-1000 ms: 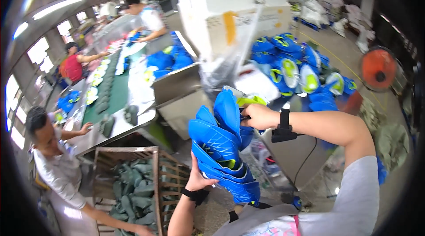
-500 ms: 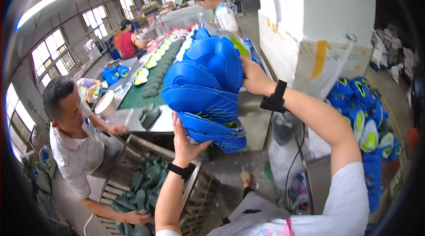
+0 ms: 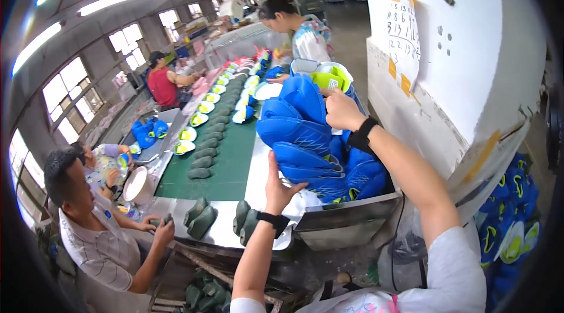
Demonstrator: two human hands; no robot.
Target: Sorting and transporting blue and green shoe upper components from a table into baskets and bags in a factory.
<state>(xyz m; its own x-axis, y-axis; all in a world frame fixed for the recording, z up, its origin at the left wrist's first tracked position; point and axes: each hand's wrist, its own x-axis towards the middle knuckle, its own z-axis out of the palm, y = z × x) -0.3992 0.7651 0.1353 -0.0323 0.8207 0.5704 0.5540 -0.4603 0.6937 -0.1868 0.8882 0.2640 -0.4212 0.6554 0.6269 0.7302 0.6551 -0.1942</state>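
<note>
My two hands held a stack of blue shoe uppers, nested one into the next, in the air to the right of the green conveyor belt. My left fingers spread round the stack's side, its lower part gripped between them and the thumb. My right fingers were closed on its edge, farther right of the belt; their tips were partly hidden.

As far as I could judge, I was partway through with this bundle: the uppers were gathered in my grip and not yet set down. Right of the belt, a metal bin already carried a pile of blue uppers; whether my stack touched them I couldn't tell. Much farther right of the belt lay another heap of uppers, outside my grasp.

On the belt, dark green shoe lasts already ran in a row, with white-and-yellow uppers lined up along the left. At the belt's near end, more lasts stood on the metal surface, and a co-worker left of it held something dark.
</note>
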